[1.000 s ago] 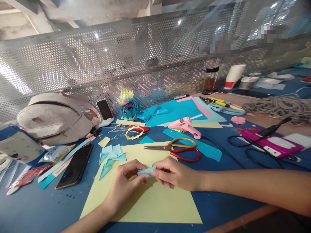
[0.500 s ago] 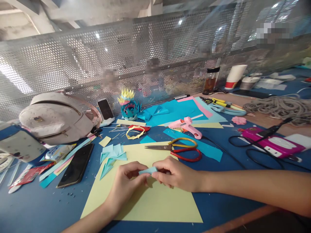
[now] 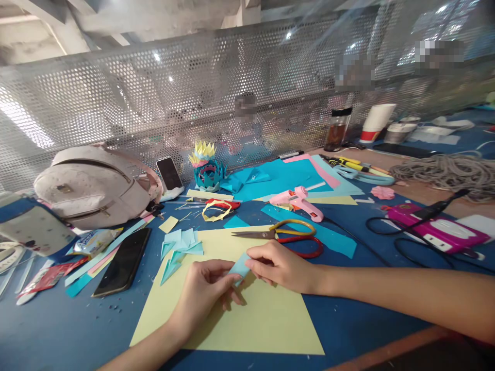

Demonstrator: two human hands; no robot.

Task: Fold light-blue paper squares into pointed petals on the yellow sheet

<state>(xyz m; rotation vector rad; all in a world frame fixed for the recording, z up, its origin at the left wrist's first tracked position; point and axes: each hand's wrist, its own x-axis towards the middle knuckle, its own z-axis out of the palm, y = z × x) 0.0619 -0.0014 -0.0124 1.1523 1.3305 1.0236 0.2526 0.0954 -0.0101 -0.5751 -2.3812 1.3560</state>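
A small light blue paper piece [image 3: 240,266] is pinched between both hands above a pale yellow sheet [image 3: 247,324]. My left hand [image 3: 211,288] grips its lower left end, thumb on top. At the upper right end, my right hand [image 3: 280,265] holds it between thumb and fingers. Folded light blue pieces [image 3: 181,247] lie at the sheet's upper left corner. Scissors with yellow and red handles [image 3: 263,234] rest across the sheet's top edge, just behind my right hand.
Behind are a pink glue gun [image 3: 297,201], a layered paper ornament [image 3: 208,170] and blue sheets [image 3: 278,175]. At left stand a backpack [image 3: 88,185] and a dark phone [image 3: 124,263]. A magenta power strip [image 3: 433,226] with black cable lies at right.
The light blue piece is now tilted up toward the right and shows more of its face. My right hand has risen slightly. The camera view has shifted a little.
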